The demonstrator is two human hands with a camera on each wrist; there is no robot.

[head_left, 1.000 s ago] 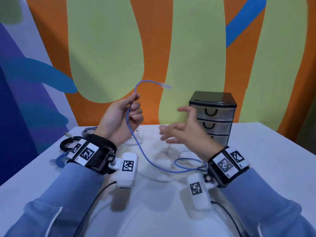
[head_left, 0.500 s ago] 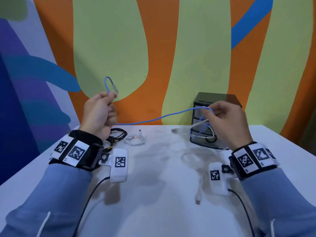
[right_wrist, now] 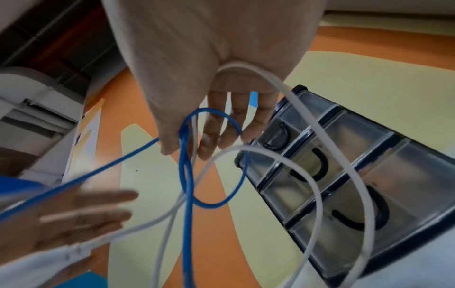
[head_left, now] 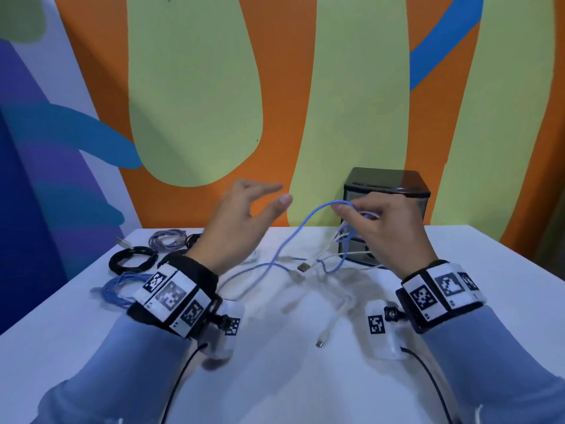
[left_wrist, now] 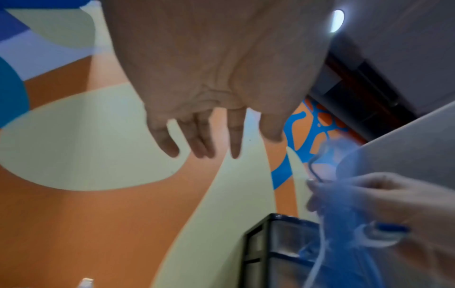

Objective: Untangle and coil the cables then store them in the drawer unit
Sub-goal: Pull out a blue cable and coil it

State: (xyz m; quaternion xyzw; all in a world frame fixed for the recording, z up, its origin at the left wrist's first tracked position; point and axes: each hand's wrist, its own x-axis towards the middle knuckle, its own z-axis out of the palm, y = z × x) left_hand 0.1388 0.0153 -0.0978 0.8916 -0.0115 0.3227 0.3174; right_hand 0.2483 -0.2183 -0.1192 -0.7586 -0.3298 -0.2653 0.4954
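Your right hand (head_left: 388, 228) pinches a blue cable (head_left: 308, 218) and a white cable (head_left: 330, 255) together, raised in front of the drawer unit (head_left: 388, 182) at the back of the table (head_left: 305, 377). Your left hand (head_left: 241, 221) hangs beside it with fingers spread, holding nothing.

Only the right wrist view shows how the two cables lie: the blue cable (right_wrist: 187, 175) makes one loop crossing over itself at your fingers (right_wrist: 169, 144), and the white cable (right_wrist: 307, 175) arcs wide around it. That view also shows all three drawers (right_wrist: 332, 171), each with a dark handle; from the head view your hand covers most of them.

The head view alone shows three coils lying left: black (head_left: 131, 260), purple (head_left: 166, 240) and blue (head_left: 119, 290), the last partly behind your wrist band.

In the left wrist view your right hand (left_wrist: 384, 210) and its cables are a blur. The loose ends on the table are hard to count.
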